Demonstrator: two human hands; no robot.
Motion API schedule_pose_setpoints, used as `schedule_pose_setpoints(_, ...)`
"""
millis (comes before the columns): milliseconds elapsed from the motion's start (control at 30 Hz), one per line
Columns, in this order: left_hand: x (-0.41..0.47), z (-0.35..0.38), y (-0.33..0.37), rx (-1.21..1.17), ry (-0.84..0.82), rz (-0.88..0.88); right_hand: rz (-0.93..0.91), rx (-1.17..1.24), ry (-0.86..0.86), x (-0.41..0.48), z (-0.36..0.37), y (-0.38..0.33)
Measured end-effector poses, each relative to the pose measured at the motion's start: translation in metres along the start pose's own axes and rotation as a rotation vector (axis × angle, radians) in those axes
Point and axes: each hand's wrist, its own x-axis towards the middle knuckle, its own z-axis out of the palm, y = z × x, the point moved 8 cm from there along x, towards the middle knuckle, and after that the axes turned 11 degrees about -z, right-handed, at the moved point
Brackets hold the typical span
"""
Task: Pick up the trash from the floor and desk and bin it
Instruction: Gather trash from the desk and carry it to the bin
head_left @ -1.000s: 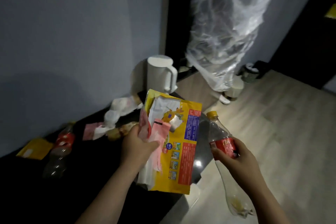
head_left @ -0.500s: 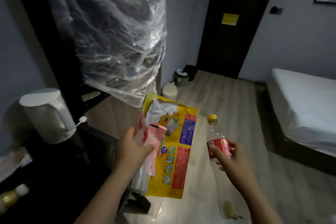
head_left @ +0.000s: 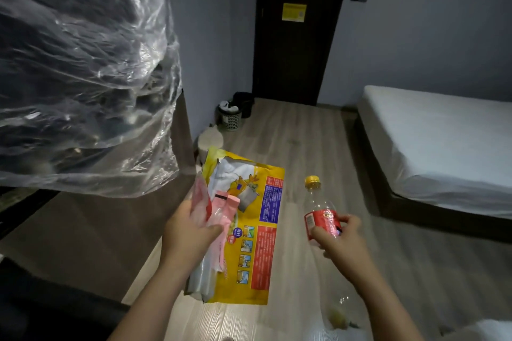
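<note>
My left hand (head_left: 188,235) grips a bundle of wrappers: a large yellow snack bag (head_left: 255,235) with red and blue print, plus pink and clear plastic wrappers (head_left: 219,219) in front of it. My right hand (head_left: 339,241) holds a clear plastic bottle (head_left: 318,207) with a yellow cap and red label, upright, by its label. A small perforated waste bin (head_left: 230,119) with a white liner stands on the floor far ahead, against the left wall beside the dark door.
A big clear plastic sheet (head_left: 83,77) hangs over something at the left. A dark door (head_left: 296,30) is straight ahead. A bed with a white mattress (head_left: 443,141) fills the right side. A pale round object (head_left: 210,140) sits on the wooden floor (head_left: 310,147) before the bin.
The view has swung right, away from the dark desk and white kettle, toward the door, bin and bed. Both hands keep their hold on the wrappers and the bottle.
</note>
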Motion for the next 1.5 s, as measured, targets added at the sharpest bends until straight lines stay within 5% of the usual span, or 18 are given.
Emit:
schedule_pose_setpoints(733, 0.327, 0.122, 0.201, 0.219, 0.101, 0.183, 0.033, -0.002, 0.046, 0.41, 0.02, -0.019)
schedule_pose_setpoints(1067, 0.473, 0.218, 0.277, 0.17, 0.122, 0.041, -0.01, 0.013, 0.011, 0.622, -0.017, -0.026)
schedule_pose_setpoints(1500, 0.705, 0.26, 0.34, 0.131, 0.137, -0.015, -0.042, -0.009, -0.063, 0.852, 0.052, -0.056)
